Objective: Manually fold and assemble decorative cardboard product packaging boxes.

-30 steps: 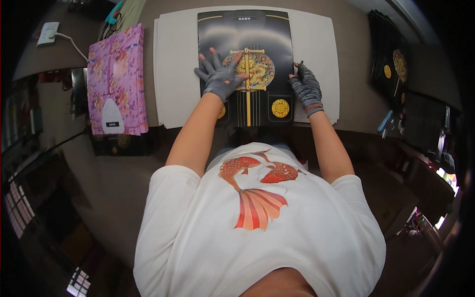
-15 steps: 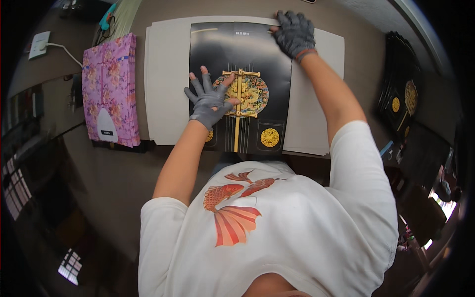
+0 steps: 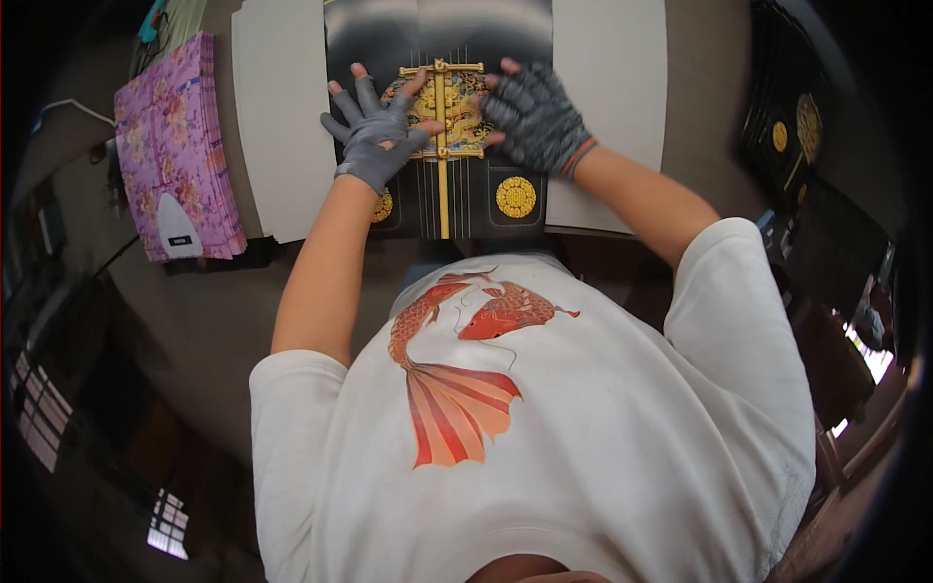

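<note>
A black printed sheet (image 3: 440, 121) lies face up on a stack of white boards (image 3: 612, 117), between the boards' left and right edges, on the brownish-grey table (image 3: 705, 126). Its long axis runs away from the person, leaning hardly at all; the far end passes out of the top of the view, and the near end lies about level with the table's near edge. A printed gold rod follows that axis down the middle, its plain tail pointing at the person, with two gold crossbars framing a round dragon medallion. A gold rosette (image 3: 516, 197) sits toward the sheet's near right corner.

The left hand (image 3: 377, 131), in a grey fingerless glove, lies palm down over the medallion's left part, fingers spread and pointing away, thumb reaching to the rod; it is closed on nothing. The right hand (image 3: 536, 119), gloved too and blurred, is palm down at the medallion's right side, fingers parted and directed left and away, its forearm slanting in from the right. Whether it presses on the sheet cannot be told.

Floral purple folders (image 3: 180, 146) are stacked by the boards' left edge; black folders (image 3: 777, 146) stand well apart beyond their right edge.
</note>
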